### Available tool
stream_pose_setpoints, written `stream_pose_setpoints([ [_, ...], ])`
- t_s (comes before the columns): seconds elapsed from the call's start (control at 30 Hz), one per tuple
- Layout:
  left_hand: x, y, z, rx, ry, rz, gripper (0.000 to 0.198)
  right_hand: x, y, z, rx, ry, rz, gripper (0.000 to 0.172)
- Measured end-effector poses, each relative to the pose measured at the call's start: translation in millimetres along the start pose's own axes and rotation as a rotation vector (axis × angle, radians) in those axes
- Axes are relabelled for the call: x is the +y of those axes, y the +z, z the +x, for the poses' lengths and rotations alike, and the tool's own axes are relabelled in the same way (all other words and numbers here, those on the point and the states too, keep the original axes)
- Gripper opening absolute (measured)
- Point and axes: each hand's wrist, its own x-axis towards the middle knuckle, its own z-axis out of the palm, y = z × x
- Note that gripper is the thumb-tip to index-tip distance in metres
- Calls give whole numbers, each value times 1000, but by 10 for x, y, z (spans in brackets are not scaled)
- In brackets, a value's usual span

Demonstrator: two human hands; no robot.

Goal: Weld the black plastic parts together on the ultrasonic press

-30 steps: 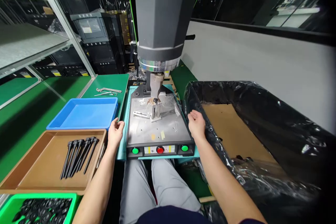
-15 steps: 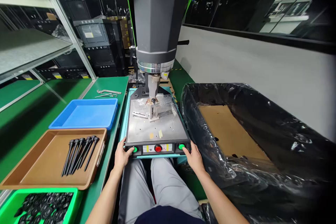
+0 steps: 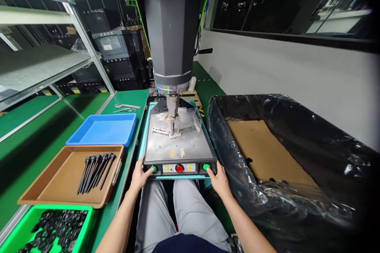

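Note:
My left hand grips the left front corner of the press machine's base, its thumb on the left green button. At the opposite corner my right hand has its thumb on the right green button and its fingers along the side. A red button sits between them. Above the metal plate, the grey press head carries a tapered metal tool. Its tip meets a small dark part in the metal fixture; the contact itself is too small to make out.
On the green bench at left are a blue tray, a brown tray with several black rod-like parts, and a green bin of black round parts. Wrenches lie behind. A bin lined with black plastic stands right.
The metal tool has come down closer onto the fixture, covering more of the dark part. Both hands keep their place on the buttons. My view has shifted slightly.

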Motion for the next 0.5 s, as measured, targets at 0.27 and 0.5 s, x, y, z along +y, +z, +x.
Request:
stream_pose_setpoints([
  [0.27, 92, -46, 131, 38, -73, 12, 71, -47, -62, 63, -2, 38, 40, 64],
  [0.5, 723, 74, 557, 46, 55, -129, 65, -659, -105, 697, 156, -95, 85, 60],
])
